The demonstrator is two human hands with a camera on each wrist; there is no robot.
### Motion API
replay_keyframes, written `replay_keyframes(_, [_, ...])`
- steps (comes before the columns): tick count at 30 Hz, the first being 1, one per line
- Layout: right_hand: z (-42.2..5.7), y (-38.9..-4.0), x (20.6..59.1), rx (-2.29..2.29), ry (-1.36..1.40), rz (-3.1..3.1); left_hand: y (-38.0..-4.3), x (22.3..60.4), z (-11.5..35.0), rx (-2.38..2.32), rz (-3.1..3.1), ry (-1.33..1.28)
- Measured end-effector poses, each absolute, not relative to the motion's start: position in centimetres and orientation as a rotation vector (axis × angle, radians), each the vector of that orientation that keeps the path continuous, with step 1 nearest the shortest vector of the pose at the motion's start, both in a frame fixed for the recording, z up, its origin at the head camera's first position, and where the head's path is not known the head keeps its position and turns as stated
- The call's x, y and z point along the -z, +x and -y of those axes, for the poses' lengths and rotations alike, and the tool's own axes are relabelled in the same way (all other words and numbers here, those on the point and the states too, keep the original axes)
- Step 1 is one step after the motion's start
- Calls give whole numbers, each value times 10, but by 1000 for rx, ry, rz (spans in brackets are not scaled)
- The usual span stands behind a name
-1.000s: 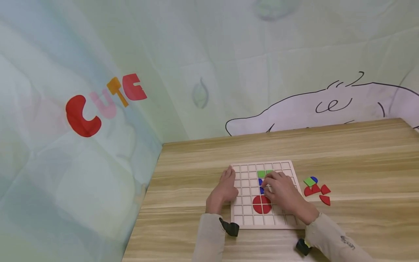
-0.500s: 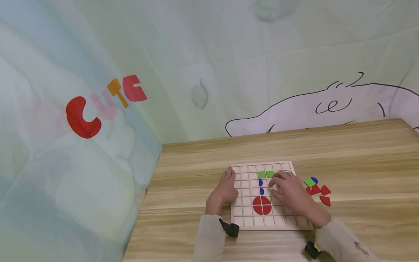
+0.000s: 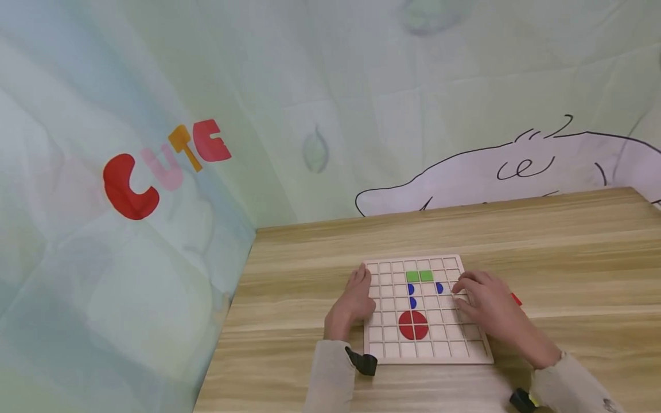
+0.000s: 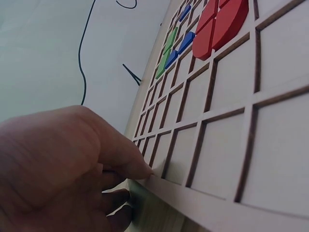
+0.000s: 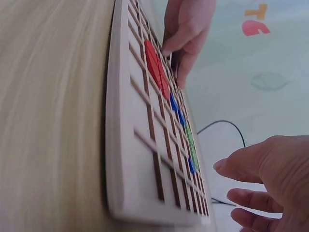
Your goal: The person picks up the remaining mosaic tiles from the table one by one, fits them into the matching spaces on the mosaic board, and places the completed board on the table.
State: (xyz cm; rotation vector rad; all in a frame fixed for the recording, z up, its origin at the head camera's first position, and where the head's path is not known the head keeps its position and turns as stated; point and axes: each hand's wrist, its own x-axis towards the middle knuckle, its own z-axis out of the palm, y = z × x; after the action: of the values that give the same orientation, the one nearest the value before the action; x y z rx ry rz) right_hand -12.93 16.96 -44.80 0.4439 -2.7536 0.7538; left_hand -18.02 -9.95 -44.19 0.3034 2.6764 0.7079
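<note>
A pale wooden grid board (image 3: 382, 347) lies on the table. My left hand (image 3: 353, 303) rests at its left edge; in the left wrist view a fingertip (image 4: 145, 170) presses on the rim. Two green squares (image 3: 426, 276) sit side by side in upper cells. Below the left one are two blue half-round pieces (image 3: 412, 302), and another blue piece (image 3: 439, 288) sits farther right. A red circle (image 3: 406, 325) of quarter pieces fills cells lower down. My right hand (image 3: 490, 304) hovers over the board's right edge, its fingers loosely bent and apart, with nothing between them.
A red piece (image 3: 516, 299) shows from behind my right hand, on the wood-grain table (image 3: 583, 275) to the right of the board. A printed cloth backdrop (image 3: 310, 86) stands behind and to the left of the table.
My right hand has let go of a blue piece in a cell right of the other two and moved right, now covering most of the loose pieces. My left hand has stayed put.
</note>
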Motion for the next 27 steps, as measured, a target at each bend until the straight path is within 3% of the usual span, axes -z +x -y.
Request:
replay_keyframes(13, [-206, -117, 467, -646, 362, 2667, -178, 441, 100, -692, -2678, 317])
replay_keyframes(27, [-210, -118, 465, -649, 200, 2848, -179, 441, 100, -721, -2670, 301])
